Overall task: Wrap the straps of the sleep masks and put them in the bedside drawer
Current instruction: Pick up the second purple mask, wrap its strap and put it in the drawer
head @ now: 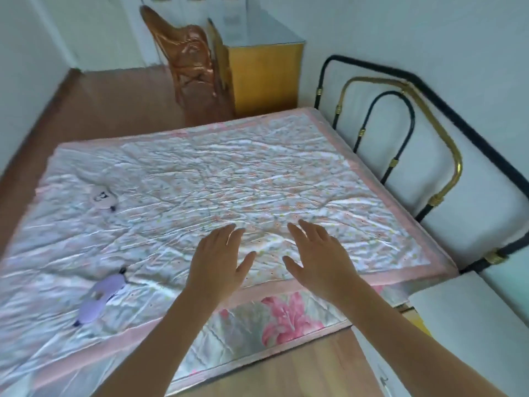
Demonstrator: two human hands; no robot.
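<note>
Both hands empty, fingers spread, left hand (220,259) and right hand (317,259) over quilt; soft lilac fabric sleep mask (100,295) lies at 8 o'clock, long axis 1-to-7, nearer left; pale pink mask (103,197) at 10 o'clock, farther.

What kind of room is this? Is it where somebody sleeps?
Yes, most likely a bedroom. A big bed with a flowery quilt fills the view, with a metal bedstead against the wall, and two sleep masks, a purple one and a pale one, lie on it.
</note>
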